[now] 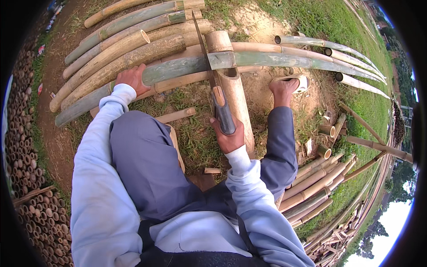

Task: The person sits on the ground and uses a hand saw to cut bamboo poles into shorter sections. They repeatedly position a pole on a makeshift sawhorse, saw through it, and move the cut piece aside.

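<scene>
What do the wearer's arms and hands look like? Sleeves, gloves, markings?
Left hand and right hand are both ungloved. Long, pale blue, creased sleeves end in lighter, ribbed cuffs. No clear markings visible.

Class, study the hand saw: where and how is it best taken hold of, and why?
Probably by its dark handle, from the near side, with the palm wrapped round, as the right hand does. The handle points nearward, while the thin blade reaches away across the green bamboo pole, beyond that grip.

Bamboo poles (pixel 153 51) on grassy ground (pixel 322 20)
</scene>
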Available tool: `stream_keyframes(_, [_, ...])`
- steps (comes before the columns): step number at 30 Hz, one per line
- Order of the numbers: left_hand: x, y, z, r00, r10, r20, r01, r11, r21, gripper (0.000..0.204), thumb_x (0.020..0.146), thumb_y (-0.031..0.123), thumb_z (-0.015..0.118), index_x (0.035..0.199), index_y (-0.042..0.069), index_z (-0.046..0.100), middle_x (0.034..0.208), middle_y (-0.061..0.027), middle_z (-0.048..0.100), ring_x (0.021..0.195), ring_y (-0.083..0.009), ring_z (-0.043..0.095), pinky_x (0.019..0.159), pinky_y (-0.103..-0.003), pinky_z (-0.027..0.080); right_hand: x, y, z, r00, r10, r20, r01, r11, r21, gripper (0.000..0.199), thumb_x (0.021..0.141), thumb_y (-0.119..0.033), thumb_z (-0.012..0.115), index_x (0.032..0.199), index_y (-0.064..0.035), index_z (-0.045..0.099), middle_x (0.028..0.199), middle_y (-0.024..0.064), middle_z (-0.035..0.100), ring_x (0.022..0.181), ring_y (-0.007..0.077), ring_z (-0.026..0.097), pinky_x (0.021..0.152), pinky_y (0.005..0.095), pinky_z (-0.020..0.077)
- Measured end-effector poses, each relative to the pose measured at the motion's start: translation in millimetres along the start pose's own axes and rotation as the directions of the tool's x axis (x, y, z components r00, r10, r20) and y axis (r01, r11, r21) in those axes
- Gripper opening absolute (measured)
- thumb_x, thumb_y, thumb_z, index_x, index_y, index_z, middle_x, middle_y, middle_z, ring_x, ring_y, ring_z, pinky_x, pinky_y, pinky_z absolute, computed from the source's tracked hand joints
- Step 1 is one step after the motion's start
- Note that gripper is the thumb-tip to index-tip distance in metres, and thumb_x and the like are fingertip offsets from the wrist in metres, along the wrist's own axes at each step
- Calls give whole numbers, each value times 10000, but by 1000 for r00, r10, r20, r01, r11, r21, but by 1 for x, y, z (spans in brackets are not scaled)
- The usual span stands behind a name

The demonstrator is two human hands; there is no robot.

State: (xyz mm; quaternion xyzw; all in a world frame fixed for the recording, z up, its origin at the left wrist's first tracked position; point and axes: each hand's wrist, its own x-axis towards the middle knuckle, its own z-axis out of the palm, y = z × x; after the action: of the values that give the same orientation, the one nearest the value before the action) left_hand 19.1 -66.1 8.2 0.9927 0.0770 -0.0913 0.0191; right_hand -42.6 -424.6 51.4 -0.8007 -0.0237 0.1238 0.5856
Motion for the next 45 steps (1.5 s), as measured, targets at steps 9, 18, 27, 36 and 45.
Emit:
stream_keyframes(9, [-5, -6, 5, 1000, -12, -20, 12, 1000, 3, 742, 704, 465, 825, 1301, 117, 553, 1126, -153, 691, 1024, -380, 682, 892, -501, 544, -121, -15, -52, 997, 74, -6, -74, 990, -120, 273, 862, -42, 734, 1118, 41, 686, 829, 103, 705, 752, 122, 653, 713, 281, 517])
stream_keyframes(18, [-6, -7, 2, 998, -30, 54, 28, 999, 37, 832, 687, 451, 820, 1390, 123, 519, 1214, -165, 677, 1087, -388, 666, 950, -504, 529, -48, 2, -10, 998, 58, 37, -56, 996, -68, 230, 889, -105, 751, 1057, 14, 651, 760, 95, 641, 674, 147, 569, 678, 318, 500])
stream_keyframes(27, [-4, -6, 14, 1000, -20, 11, 20, 1000, 9, 808, 696, 456, 822, 1380, 136, 535, 1176, -181, 692, 1070, -396, 673, 942, -497, 531, -51, 9, -30, 997, 73, 32, -69, 991, -111, 251, 888, -91, 731, 1101, 35, 689, 770, 134, 686, 682, 144, 619, 671, 320, 514])
stream_keyframes(36, [-5, -10, -6, 997, -35, 74, 31, 998, 62, 813, 724, 482, 804, 1405, 137, 524, 1198, -181, 692, 1069, -385, 680, 948, -480, 544, -109, -3, -35, 996, 86, 23, -85, 996, -39, 264, 876, -60, 732, 1124, 14, 678, 775, 122, 658, 710, 122, 607, 698, 291, 505])
stream_keyframes(45, [6, -1, 0, 1000, 8, 30, -9, 999, 35, 827, 710, 489, 808, 1394, 122, 522, 1171, -183, 686, 1045, -386, 682, 909, -493, 547, 2, -9, -6, 998, -25, -64, 16, 989, -147, 203, 893, -138, 766, 904, 27, 648, 688, 44, 594, 652, 130, 528, 634, 334, 469])
